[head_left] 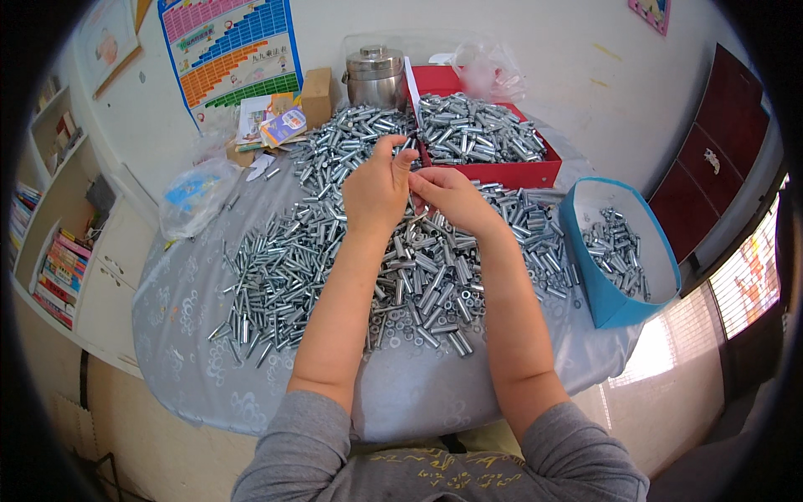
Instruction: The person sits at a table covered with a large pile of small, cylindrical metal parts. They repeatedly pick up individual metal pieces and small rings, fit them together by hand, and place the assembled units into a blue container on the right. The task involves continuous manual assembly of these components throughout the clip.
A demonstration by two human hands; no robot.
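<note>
Over the middle of a large heap of silvery metal tubes and bolts (293,259), my two hands meet with fingertips close together. My left hand (378,191) is closed, its index finger bent and its thumb raised beside it. Thumb and fingers of my right hand (456,197) pinch together right next to the left thumb. Whatever small part sits between them is hidden by the fingers. Below the hands lie shorter sleeves (435,284) and small washers (397,322), mixed together near the front of the heap.
Behind the heap stands a red box (535,173) filled with metal tubes, with a steel pot (374,75) to its left. A blue fabric bin (619,314) at the right holds more tubes. Plastic bags (196,197) and booklets (283,125) lie at the far left.
</note>
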